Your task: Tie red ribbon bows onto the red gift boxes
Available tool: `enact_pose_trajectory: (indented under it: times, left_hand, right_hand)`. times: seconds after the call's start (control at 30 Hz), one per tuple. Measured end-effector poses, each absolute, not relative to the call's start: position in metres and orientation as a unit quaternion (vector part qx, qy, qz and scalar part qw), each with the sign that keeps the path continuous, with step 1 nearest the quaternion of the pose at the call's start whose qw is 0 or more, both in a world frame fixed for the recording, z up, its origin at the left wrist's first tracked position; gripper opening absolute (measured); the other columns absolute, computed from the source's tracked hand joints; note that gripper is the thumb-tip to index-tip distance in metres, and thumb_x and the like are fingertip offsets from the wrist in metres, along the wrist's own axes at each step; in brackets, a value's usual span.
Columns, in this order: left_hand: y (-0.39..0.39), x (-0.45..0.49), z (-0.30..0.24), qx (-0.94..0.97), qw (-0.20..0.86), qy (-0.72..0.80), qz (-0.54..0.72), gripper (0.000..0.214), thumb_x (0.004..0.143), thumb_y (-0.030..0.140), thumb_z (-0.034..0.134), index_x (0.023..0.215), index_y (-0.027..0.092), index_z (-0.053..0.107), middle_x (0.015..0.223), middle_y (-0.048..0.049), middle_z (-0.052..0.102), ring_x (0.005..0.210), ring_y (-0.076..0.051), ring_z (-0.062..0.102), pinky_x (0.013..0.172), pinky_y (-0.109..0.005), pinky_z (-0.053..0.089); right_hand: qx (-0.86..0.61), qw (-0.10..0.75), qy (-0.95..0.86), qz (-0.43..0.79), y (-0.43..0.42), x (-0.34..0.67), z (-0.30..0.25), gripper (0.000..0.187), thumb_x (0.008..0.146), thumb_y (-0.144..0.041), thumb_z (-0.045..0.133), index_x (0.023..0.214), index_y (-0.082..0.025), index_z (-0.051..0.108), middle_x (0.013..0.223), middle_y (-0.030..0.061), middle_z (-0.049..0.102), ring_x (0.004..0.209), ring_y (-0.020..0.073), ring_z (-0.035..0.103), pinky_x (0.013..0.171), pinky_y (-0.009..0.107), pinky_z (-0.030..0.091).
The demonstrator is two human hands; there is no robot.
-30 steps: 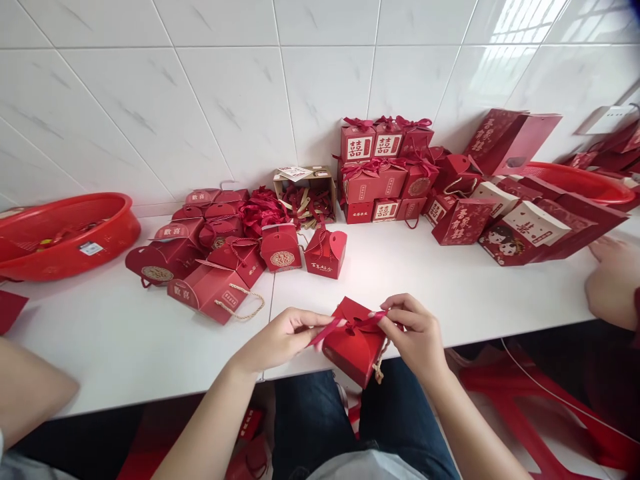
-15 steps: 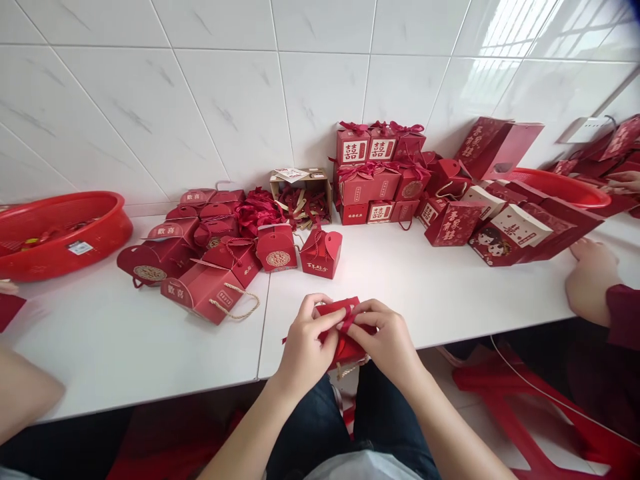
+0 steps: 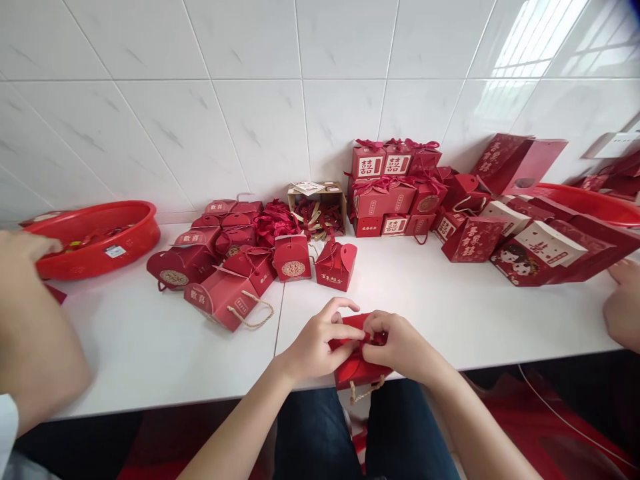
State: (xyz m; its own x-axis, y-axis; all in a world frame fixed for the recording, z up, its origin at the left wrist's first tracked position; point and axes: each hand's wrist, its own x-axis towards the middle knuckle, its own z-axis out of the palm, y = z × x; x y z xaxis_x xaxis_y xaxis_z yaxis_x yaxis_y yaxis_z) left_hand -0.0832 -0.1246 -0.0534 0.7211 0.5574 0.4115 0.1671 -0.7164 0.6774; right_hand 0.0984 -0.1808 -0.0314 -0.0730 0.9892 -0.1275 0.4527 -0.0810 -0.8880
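Note:
A red gift box [image 3: 346,377] with a twisted cord handle [image 3: 356,393] sits at the table's front edge, below my two hands. Over its top, a dark red ribbon [image 3: 368,339] is bunched between my fingers. My left hand [image 3: 316,341] pinches the ribbon with thumb and index finger, the other fingers curled above the box. From the other side my right hand [image 3: 398,341] grips the ribbon with its fingertips bent in. The ribbon's exact loops are partly covered by the fingers.
Red boxes [image 3: 220,293] lie in a group at left, beside loose ribbon [image 3: 281,223] and an open carton [image 3: 340,195]. Tied boxes [image 3: 384,200] are stacked by the wall. A co-worker's arm [image 3: 40,320] reaches to a red basin [image 3: 145,237]. Another person's hand [image 3: 625,293] rests at right.
The view has tilted up and turned left. My fingers have shifted on the ribbon, the right hand's curling in more. At left, a co-worker's arm has come up to the red basin.

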Motion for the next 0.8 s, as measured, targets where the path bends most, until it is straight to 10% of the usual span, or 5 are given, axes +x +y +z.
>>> enact_pose_trajectory:
  times: [0.5, 0.8]
  left_hand:
    - [-0.131, -0.099, -0.043, 0.853, 0.227, 0.391, 0.261, 0.013, 0.091, 0.021, 0.046, 0.089, 0.02, 0.058, 0.117, -0.0089, 0.05, 0.083, -0.017, 0.061, 0.08, -0.038, 0.052]
    - [-0.129, -0.087, -0.042, 0.816, 0.423, 0.319, 0.231, 0.024, 0.094, 0.038, 0.043, 0.08, 0.023, 0.054, 0.139, -0.0062, 0.042, 0.138, -0.023, 0.027, 0.11, -0.043, 0.032]
  right_hand:
    - [-0.644, 0.343, -0.616, 0.296, -0.194, 0.128, -0.039, 0.013, 0.067, -0.018, 0.057, 0.055, -0.02, 0.052, 0.085, 0.0019, 0.064, 0.071, 0.0162, 0.055, 0.066, 0.03, 0.042]
    - [-0.648, 0.404, -0.611, 0.209, -0.195, 0.123, -0.045, 0.012, 0.078, -0.026, 0.054, 0.067, -0.022, 0.054, 0.109, 0.008, 0.061, 0.105, 0.0256, 0.057, 0.089, 0.042, 0.042]
